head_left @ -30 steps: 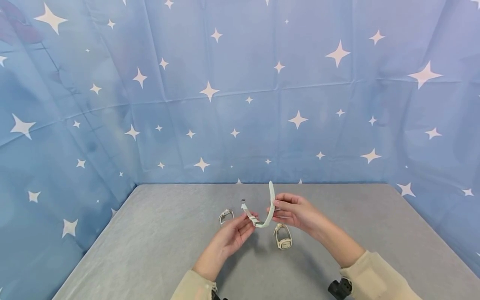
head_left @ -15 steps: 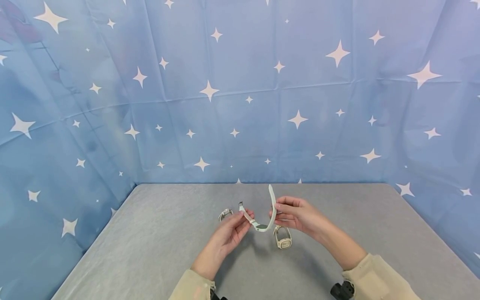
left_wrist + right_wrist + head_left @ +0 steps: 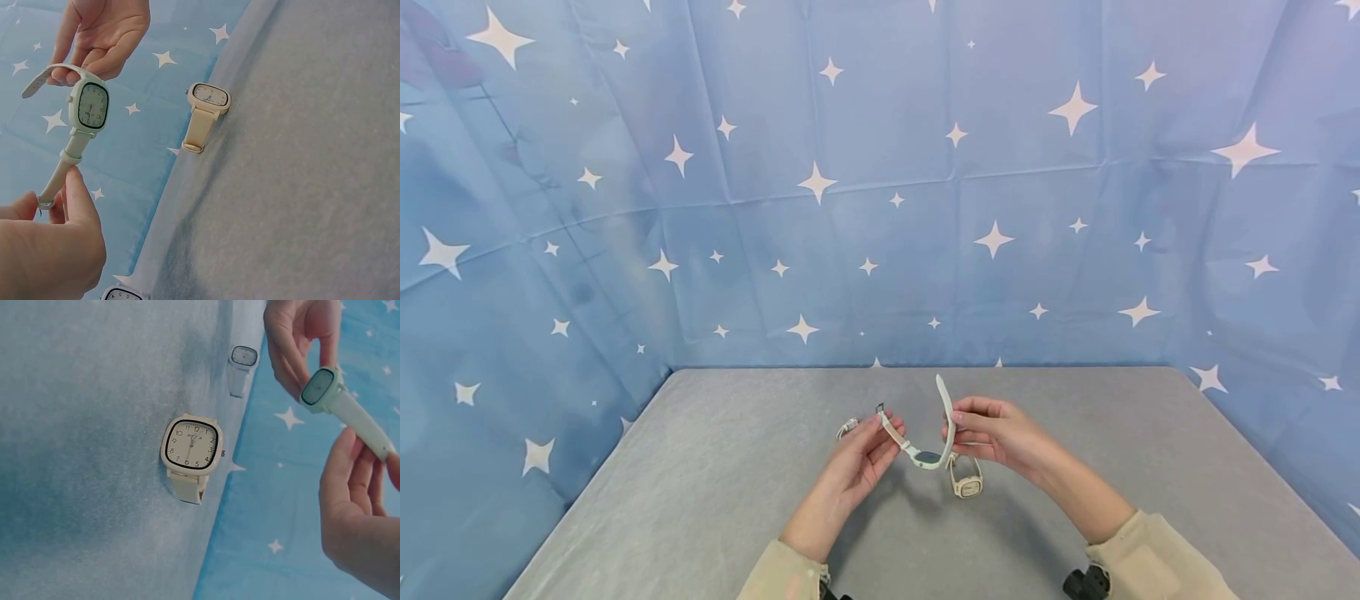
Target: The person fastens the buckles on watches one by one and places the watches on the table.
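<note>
A pale green wristwatch hangs in a U shape above the table, its strap undone and its squarish dial showing in the left wrist view. My left hand pinches the buckle half of the strap between thumb and fingers. On the other side, my right hand holds the holed half, whose tip points up. Beneath it on the table lies a cream wristwatch, also large in the right wrist view. A white wristwatch lies behind my left hand, partly hidden by it.
The grey cloth-covered table reaches back to a blue curtain with white stars. Beige sleeves cover both forearms, and a black device sits at the right wrist.
The green watch has come down slightly and tilted, so more of its dial shows. The left hand has shifted a little leftward and hides more of the white watch.
</note>
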`<state>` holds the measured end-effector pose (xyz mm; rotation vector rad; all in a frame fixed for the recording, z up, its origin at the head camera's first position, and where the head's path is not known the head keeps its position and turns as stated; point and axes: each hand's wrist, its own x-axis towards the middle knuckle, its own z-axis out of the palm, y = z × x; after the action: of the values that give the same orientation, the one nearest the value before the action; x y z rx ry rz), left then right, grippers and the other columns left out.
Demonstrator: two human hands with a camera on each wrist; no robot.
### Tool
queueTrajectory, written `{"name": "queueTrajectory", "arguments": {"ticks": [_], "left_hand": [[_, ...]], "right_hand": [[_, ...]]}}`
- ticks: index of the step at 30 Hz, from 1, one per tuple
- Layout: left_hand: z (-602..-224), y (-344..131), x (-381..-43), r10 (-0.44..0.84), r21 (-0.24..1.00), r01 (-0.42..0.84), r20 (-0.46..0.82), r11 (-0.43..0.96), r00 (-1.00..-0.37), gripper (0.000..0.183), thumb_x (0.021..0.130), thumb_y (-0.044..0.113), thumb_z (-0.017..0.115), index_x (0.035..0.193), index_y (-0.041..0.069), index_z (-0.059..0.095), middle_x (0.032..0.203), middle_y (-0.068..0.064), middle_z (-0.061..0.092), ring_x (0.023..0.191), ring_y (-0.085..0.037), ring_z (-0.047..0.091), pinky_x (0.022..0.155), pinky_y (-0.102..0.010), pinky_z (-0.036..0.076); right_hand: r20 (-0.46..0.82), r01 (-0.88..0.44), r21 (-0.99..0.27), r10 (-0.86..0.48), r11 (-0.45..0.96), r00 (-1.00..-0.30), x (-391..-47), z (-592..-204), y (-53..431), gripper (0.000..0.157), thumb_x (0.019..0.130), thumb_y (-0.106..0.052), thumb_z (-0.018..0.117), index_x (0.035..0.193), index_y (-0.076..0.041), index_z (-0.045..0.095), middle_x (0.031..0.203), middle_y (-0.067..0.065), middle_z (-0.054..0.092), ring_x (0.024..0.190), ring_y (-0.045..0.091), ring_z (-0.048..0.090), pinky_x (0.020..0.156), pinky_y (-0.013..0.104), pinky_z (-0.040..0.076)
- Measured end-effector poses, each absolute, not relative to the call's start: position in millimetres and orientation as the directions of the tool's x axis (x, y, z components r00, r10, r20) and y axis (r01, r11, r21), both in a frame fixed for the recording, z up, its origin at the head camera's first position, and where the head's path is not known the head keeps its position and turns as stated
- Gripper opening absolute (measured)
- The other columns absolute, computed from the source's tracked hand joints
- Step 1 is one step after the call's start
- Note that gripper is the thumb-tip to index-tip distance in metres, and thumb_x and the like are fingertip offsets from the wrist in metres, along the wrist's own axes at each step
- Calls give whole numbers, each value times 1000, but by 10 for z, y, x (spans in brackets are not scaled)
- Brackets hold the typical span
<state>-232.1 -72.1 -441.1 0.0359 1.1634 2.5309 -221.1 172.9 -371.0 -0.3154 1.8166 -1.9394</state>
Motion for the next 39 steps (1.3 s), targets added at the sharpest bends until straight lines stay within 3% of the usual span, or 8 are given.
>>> {"name": "queueTrajectory", "arguments": {"ticks": [6,14,25,39], "left_hand": [[-4396,-721,-2321,307,748,-290,-121,-598,-944,21,105,13,47,114,9,66,97,1,76,97,-9,73,89,-23,57],[-4358,-708,-2308,285,751,-271,-115,-602,-952,24,105,11,47,102,17,70,94,3,76,95,-9,73,86,-23,58],[-4330,-710,-2295,277,775,-260,-114,-576,-954,17,102,13,55,111,12,70,95,4,76,96,-8,73,86,-23,58],[-4292,-702,-2269,249,793,-255,-134,-553,-959,17,100,9,58,109,11,72,96,2,76,94,-10,73,86,-25,59]], "right_hand": [[-165,186,-983,-464,0,-870,-2206,-3726,1734,14,100,-22,61,108,-10,63,96,-2,72,93,12,70,89,30,58],[-169,185,-983,-454,9,-875,-2208,-3763,1725,21,99,-19,62,113,-3,61,95,-1,72,91,13,70,89,32,59],[-157,157,-987,-459,38,-875,-2206,-3790,1722,20,99,-19,62,111,-4,62,92,-1,72,89,13,70,86,29,59],[-167,151,-986,-426,71,-889,-2198,-3778,1712,22,98,-17,62,112,0,63,90,0,71,85,12,69,82,27,59]]}}
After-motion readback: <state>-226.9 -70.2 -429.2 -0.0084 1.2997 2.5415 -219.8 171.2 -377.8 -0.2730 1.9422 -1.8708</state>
